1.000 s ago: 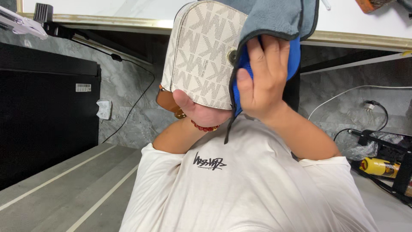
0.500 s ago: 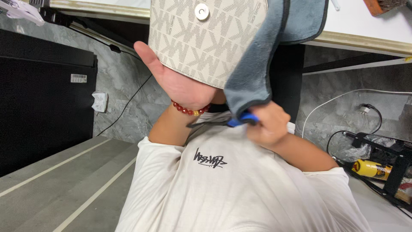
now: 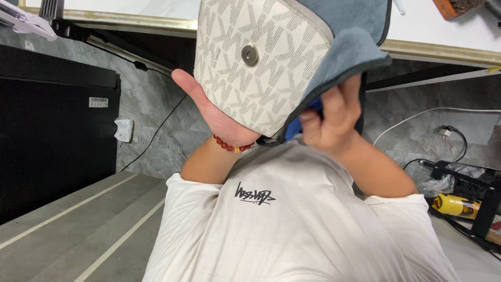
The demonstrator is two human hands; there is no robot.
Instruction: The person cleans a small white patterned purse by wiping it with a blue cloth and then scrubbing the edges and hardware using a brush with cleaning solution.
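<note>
The left hand (image 3: 219, 117) cups the patterned cream purse (image 3: 255, 68) from underneath, up near the table edge (image 3: 443, 49), while the right hand (image 3: 334, 117) has its fingers pinched on a grey cloth (image 3: 344, 57) against it.

Single head view, steeply down, close.
</note>
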